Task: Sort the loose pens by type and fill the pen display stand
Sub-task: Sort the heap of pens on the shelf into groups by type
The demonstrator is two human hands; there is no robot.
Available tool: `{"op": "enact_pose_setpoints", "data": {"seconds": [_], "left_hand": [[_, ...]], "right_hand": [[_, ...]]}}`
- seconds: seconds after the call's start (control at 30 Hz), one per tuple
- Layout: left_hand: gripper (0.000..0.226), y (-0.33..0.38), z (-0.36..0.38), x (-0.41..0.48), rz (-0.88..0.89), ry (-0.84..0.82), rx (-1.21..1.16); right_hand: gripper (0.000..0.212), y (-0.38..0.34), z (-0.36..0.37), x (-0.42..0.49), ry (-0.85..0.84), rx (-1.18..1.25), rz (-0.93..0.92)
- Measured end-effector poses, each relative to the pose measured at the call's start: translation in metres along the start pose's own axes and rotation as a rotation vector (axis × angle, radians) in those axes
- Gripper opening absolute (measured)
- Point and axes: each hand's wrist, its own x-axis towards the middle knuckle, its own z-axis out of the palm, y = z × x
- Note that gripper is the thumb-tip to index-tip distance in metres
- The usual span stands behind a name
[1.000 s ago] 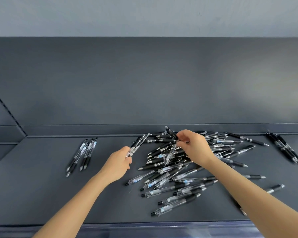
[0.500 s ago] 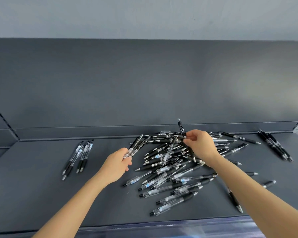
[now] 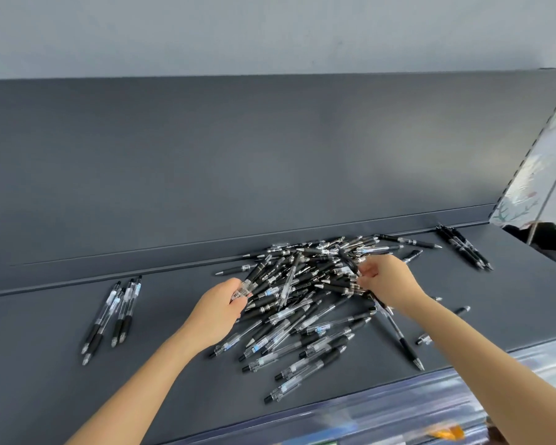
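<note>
A pile of pens, too many to count, lies on the shelf; their print is unreadable. The left hand has a grip on two pens. The right hand curls into the pile, its grip unclear. Four or five sorted pens lie to the left.

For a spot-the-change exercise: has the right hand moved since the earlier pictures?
Yes. The right hand moved rightward over the pile, nearer the far-right pens.

Bare shelf lies open to us between the small pen row at left and the central pile; the back panel walls off the far side, a second pen row crowding the right.
</note>
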Motion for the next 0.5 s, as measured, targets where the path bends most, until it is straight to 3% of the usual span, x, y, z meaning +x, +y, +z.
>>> {"op": "enact_pose_setpoints", "data": {"seconds": [0.2, 0.5], "left_hand": [[0.019, 0.024, 0.009, 0.011, 0.149, 0.009, 0.114], [0.033, 0.072, 0.039, 0.032, 0.329, -0.056, 0.147]], "right_hand": [[0.01, 0.01, -0.01, -0.008, 0.065, 0.377, 0.185], [0.016, 0.036, -0.022, -0.016, 0.217, 0.518, 0.237]]}}
